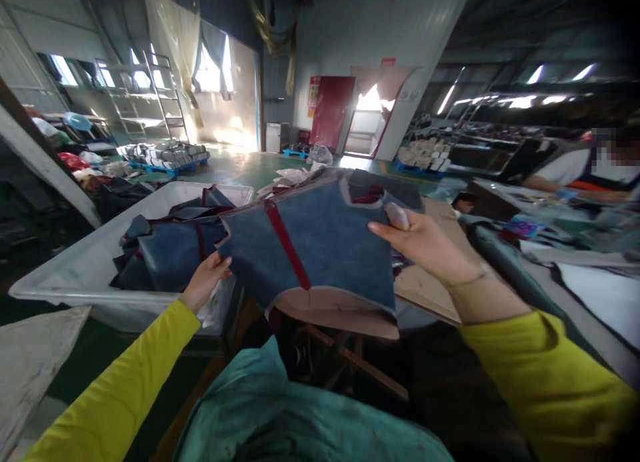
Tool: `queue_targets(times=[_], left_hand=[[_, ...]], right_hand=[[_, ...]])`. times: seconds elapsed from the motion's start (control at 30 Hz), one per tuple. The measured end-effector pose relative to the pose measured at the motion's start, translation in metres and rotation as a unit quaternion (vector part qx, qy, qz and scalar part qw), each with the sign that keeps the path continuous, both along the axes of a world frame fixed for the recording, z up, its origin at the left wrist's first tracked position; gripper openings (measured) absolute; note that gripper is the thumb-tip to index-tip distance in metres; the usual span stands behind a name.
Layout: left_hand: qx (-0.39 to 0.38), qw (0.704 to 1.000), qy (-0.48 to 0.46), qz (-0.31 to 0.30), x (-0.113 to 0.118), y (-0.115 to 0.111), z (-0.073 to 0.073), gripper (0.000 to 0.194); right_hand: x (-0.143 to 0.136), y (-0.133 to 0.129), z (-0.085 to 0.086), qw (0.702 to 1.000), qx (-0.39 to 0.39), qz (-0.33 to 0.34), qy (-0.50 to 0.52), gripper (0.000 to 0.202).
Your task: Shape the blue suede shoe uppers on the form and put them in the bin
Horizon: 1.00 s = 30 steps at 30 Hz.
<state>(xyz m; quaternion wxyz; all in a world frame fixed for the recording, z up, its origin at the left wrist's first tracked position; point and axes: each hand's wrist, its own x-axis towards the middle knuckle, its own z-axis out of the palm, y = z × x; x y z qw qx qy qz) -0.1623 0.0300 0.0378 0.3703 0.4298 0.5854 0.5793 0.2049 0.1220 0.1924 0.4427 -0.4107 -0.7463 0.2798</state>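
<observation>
A blue sheet-like piece (330,249) with a dark red stripe hangs spread between my two hands, its lower edge curling to show a tan underside. My left hand (207,279) pinches its left edge. At its upper right, my right hand (425,242) has thumb and fingers closed on the edge, with something pale wrapped on a fingertip. Left of the piece, a white plastic bin (95,269) holds more blue pieces (173,252) with dark red stripes.
Cardboard (433,275) lies on the surface behind my right hand. A person (575,175) is at a cluttered table on the right. A wooden frame (370,369) stands below the piece. Stacked bundles (165,154) rest on a blue pallet farther back.
</observation>
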Motion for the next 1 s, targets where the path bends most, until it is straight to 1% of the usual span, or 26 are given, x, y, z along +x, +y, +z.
queue_targets(times=[0.07, 0.13, 0.17, 0.23, 0.3, 0.37, 0.43, 0.47, 0.53, 0.57, 0.63, 0.7, 0.77, 0.8, 0.83, 0.9, 0.93, 1.0], left_hand=[[-0.02, 1.0, -0.013, -0.013, -0.005, 0.002, -0.004, 0.049], [-0.058, 0.996, -0.022, -0.056, -0.005, 0.003, -0.009, 0.049], [-0.082, 0.993, -0.023, -0.081, -0.001, 0.003, -0.014, 0.049], [-0.139, 0.982, -0.017, -0.13, 0.015, 0.0, -0.031, 0.049], [-0.187, 0.967, -0.009, -0.171, 0.042, -0.004, -0.056, 0.051], [-0.218, 0.956, -0.004, -0.198, 0.071, -0.007, -0.081, 0.057], [-0.229, 0.951, -0.002, -0.208, 0.096, -0.008, -0.099, 0.063], [-0.233, 0.95, 0.0, -0.207, 0.104, -0.008, -0.104, 0.064], [-0.236, 0.951, 0.004, -0.202, 0.11, -0.008, -0.105, 0.064], [-0.236, 0.951, 0.004, -0.199, 0.109, -0.009, -0.103, 0.064], [-0.235, 0.952, 0.002, -0.195, 0.103, -0.009, -0.095, 0.066], [-0.232, 0.955, 0.003, -0.187, 0.094, -0.01, -0.088, 0.066], [-0.207, 0.966, 0.021, -0.153, 0.085, -0.008, -0.083, 0.065], [-0.188, 0.974, 0.034, -0.126, 0.082, -0.007, -0.081, 0.064], [-0.165, 0.981, 0.051, -0.094, 0.08, -0.005, -0.08, 0.063], [-0.111, 0.988, 0.1, -0.043, 0.078, -0.002, -0.076, 0.056], [-0.085, 0.987, 0.131, -0.034, 0.08, 0.0, -0.073, 0.052], [-0.032, 0.977, 0.202, -0.052, 0.09, 0.002, -0.066, 0.043]], right_hand=[[-0.004, 0.0, -0.003, 0.998, 0.016, -0.008, -0.067, 0.035], [0.003, 0.003, -0.007, 0.991, 0.036, -0.013, -0.128, 0.036], [0.01, 0.005, -0.01, 0.988, 0.041, -0.013, -0.15, 0.036], [0.03, 0.007, -0.023, 0.981, 0.032, -0.015, -0.189, 0.035], [0.056, 0.007, -0.046, 0.976, -0.002, -0.025, -0.218, 0.035], [0.081, 0.004, -0.074, 0.974, -0.039, -0.045, -0.219, 0.035], [0.101, -0.001, -0.102, 0.978, -0.059, -0.054, -0.192, 0.035], [0.108, -0.004, -0.113, 0.981, -0.062, -0.053, -0.176, 0.036], [0.114, -0.009, -0.128, 0.986, -0.059, -0.048, -0.145, 0.039], [0.115, -0.011, -0.132, 0.988, -0.055, -0.049, -0.134, 0.041], [0.112, -0.012, -0.132, 0.99, -0.033, -0.057, -0.123, 0.043], [0.107, -0.011, -0.131, 0.988, -0.007, -0.05, -0.143, 0.04], [0.105, -0.009, -0.139, 0.981, -0.001, -0.035, -0.193, 0.034], [0.105, -0.01, -0.148, 0.975, -0.008, -0.031, -0.218, 0.031], [0.106, -0.011, -0.162, 0.972, -0.019, -0.036, -0.233, 0.03], [0.113, -0.018, -0.198, 0.972, -0.044, -0.068, -0.221, 0.033], [0.118, -0.024, -0.219, 0.976, -0.057, -0.092, -0.189, 0.036], [0.128, -0.037, -0.256, 0.978, -0.094, -0.145, -0.118, 0.043]])
